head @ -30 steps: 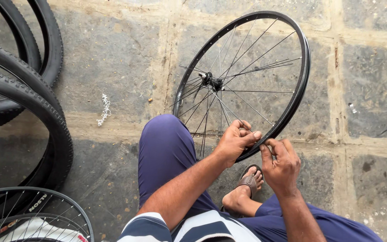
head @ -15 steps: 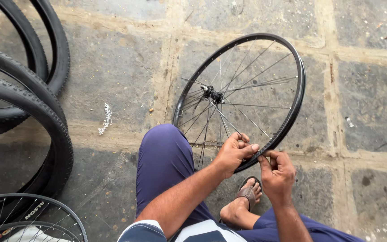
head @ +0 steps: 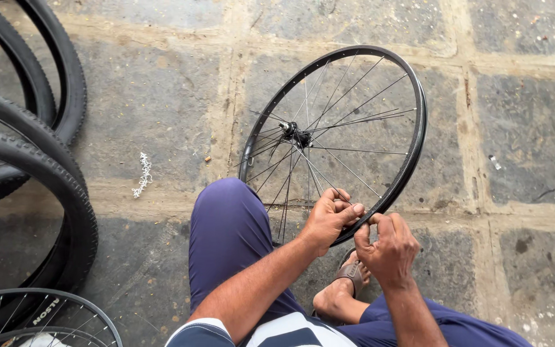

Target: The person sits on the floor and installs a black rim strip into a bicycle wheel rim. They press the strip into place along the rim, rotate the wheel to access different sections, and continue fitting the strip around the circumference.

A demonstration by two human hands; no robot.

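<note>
A: Where are the fingers?

B: The left hand (head: 330,217) has its fingers curled narrow around a spoke just inside the near edge of the bare bicycle wheel rim (head: 419,138), pinching at the spot where the spoke meets the rim. The right hand (head: 388,247) is bunched close too, thumb and forefinger pressed on the outside of the same stretch of rim. Whether a small tool sits between them cannot be told.

A: And the wheel itself?

B: It stands tilted on the stone floor (head: 162,122), its lower edge between the person's knees, the hub (head: 295,135) up and to the left of the hands, thin spokes fanning out from it.

A: Around that?

B: A bent leg in blue trousers (head: 226,231) lies left of the hands, and a sandalled foot (head: 348,276) sits just under them. Well apart to the left lie black tyres (head: 65,193), another spoked wheel (head: 46,315) at the bottom corner, and a small pale chain-like scrap (head: 142,173) on the paving.
</note>
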